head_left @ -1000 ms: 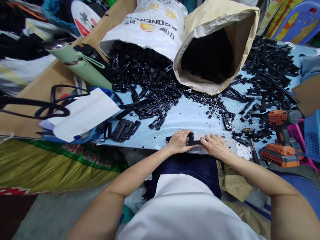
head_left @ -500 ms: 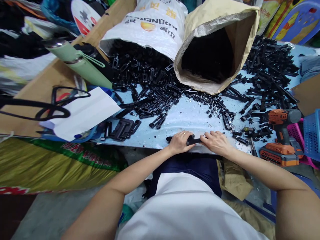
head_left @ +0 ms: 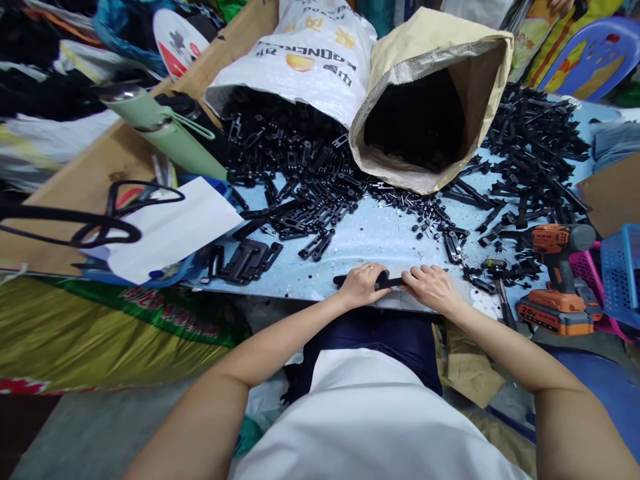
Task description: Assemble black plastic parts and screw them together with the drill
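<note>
Both my hands rest at the near edge of a light blue table [head_left: 380,237]. My left hand [head_left: 361,285] is closed over a long black plastic part [head_left: 389,283] that lies flat on the table. My right hand [head_left: 431,288] grips the same part from the right, fingers curled on it. The part's left end sticks out past my left hand. A ring shows on my left hand.
A heap of black plastic parts [head_left: 300,180] spills from a white sack [head_left: 310,57]; a brown paper sack [head_left: 430,100] lies open beside it, more parts [head_left: 535,153] at right. An orange cordless drill [head_left: 557,280], white paper [head_left: 170,227], green bottle [head_left: 165,130] and blue basket [head_left: 623,273] surround them.
My hands have stayed on the black part at the table edge, shifting only slightly. The camera view has tilted a little.
</note>
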The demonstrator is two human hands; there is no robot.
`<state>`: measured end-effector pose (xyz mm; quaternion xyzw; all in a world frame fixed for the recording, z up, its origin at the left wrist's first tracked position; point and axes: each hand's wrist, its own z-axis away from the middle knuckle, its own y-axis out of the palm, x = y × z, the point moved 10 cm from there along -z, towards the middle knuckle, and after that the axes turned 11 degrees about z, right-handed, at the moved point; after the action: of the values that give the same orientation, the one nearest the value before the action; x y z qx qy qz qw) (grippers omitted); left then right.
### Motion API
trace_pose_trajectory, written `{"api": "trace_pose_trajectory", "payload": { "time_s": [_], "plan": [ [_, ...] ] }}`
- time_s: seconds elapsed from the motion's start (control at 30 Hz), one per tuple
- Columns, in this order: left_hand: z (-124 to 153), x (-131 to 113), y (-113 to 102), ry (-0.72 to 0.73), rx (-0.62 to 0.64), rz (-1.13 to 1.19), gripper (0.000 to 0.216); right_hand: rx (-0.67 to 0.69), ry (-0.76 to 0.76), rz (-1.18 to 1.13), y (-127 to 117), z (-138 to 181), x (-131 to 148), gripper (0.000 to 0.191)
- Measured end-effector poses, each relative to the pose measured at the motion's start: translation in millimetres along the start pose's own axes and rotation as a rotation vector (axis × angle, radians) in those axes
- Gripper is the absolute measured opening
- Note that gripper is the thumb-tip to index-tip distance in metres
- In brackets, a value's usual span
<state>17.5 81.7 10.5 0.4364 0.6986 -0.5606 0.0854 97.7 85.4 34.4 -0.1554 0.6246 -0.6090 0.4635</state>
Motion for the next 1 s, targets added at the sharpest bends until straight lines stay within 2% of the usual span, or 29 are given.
{"api": "trace_pose_trajectory", "payload": {
  "time_s": [0.13,0.23,0.33,0.4,0.47,0.53,0.6,0.7,0.8,0.9,1.0],
  "plan": [
    [-1,6,13,-0.058,0.097,0.018,0.036,-0.058,0.064,-0.087,14,3,-6,0.038],
    [-27,21,22,-0.088,0.171,0.039,0.044,-0.103,0.092,-0.203,32,9,-12,0.04],
    [-85,59,9,-0.18,0.057,0.025,0.034,-0.143,0.148,-0.308,47,16,-18,0.036],
    [-123,94,-5,-0.324,-0.036,-0.051,0.033,-0.148,0.19,-0.348,54,20,-20,0.034],
    [-150,122,-10,-0.441,-0.058,-0.118,0.032,-0.136,0.215,-0.387,57,21,-21,0.033],
    [-165,133,-9,-0.473,-0.059,-0.141,0.031,-0.125,0.231,-0.437,55,16,-28,0.031],
    [-170,132,-6,-0.45,-0.057,-0.135,0.029,-0.122,0.274,-0.448,52,4,-45,0.029],
    [-159,123,-6,-0.422,-0.035,-0.132,0.025,-0.099,0.439,-0.355,50,-22,-92,0.027],
    [-126,105,-22,-0.368,-0.061,-0.086,0.023,0.006,0.616,-0.267,61,-46,-132,0.031],
    [-68,82,-56,-0.291,-0.265,0.12,0.023,0.12,0.629,-0.259,77,-62,-142,0.036],
    [1,78,-70,-0.381,-0.444,0.366,0.025,0.121,0.632,-0.321,85,-67,-145,0.033]
  ]
}}
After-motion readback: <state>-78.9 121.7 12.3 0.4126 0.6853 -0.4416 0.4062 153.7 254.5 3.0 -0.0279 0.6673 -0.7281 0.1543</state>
